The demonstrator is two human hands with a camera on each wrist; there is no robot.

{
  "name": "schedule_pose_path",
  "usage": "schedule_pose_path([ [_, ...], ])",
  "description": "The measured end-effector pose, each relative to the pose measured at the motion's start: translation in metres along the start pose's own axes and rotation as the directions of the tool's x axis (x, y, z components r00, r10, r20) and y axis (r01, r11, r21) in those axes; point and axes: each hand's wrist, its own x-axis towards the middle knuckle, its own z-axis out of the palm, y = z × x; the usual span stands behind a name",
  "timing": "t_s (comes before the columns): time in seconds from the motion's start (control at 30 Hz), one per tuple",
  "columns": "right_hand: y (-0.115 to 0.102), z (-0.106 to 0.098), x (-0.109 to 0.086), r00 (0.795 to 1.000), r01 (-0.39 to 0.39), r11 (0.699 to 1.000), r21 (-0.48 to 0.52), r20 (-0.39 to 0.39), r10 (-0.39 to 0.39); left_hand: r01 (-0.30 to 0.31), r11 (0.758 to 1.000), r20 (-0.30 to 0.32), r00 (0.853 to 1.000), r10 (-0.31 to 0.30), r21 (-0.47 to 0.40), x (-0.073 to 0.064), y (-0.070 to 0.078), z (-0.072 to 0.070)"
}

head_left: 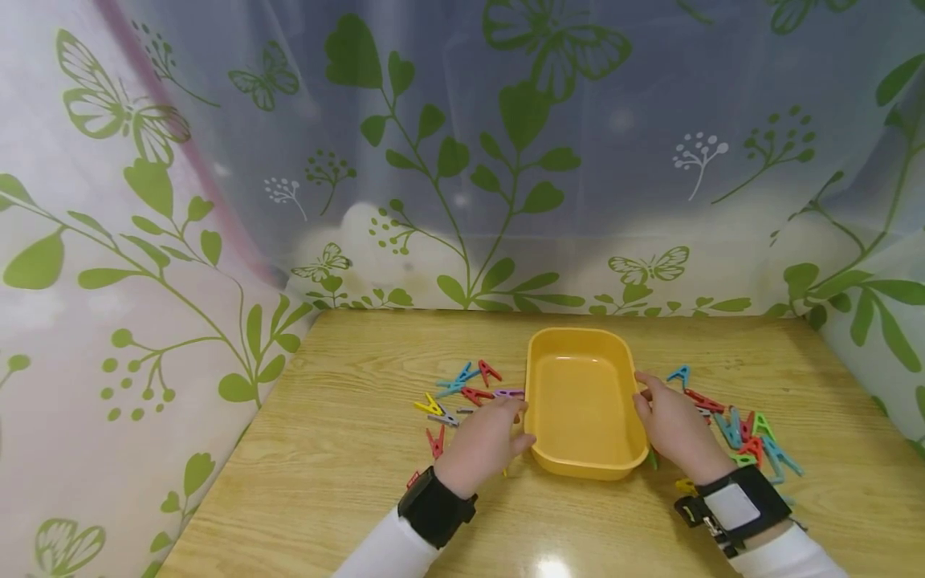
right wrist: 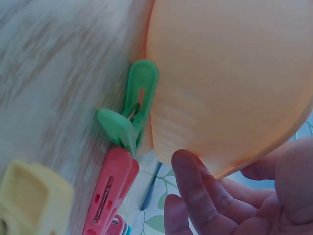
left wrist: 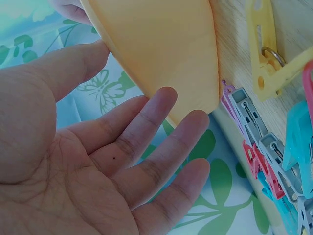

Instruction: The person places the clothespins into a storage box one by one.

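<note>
A yellow plastic basin [head_left: 585, 466], with nothing in it, stands on the wooden table between both hands. At its left side, my left hand [head_left: 480, 441] touches the rim with the thumb; its fingers are spread and nearly straight along the outer wall in the left wrist view. My right hand [head_left: 675, 421] pinches the right rim, thumb at the edge and fingertips on the outer wall. Close by the basin wall in the right wrist view lie a green clothespin [right wrist: 139, 93] and a red clothespin [right wrist: 107, 191].
Several colored clothespins lie left of the basin, among them a yellow one [head_left: 429, 404] and a blue one [head_left: 458, 379]. More are heaped at the right, including a bright green one [head_left: 762, 427]. A leaf-and-butterfly curtain [head_left: 462, 201] borders the table's back edge.
</note>
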Motion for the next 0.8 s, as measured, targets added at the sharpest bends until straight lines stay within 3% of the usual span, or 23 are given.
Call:
schedule_pose_path([
  [0.8,-0.002,0.009,-0.010,0.996,0.035,0.999,-0.016,-0.083,-0.036,-0.005,0.999,-0.020,1.000,0.006,0.038,-0.009,0.004,0.000],
])
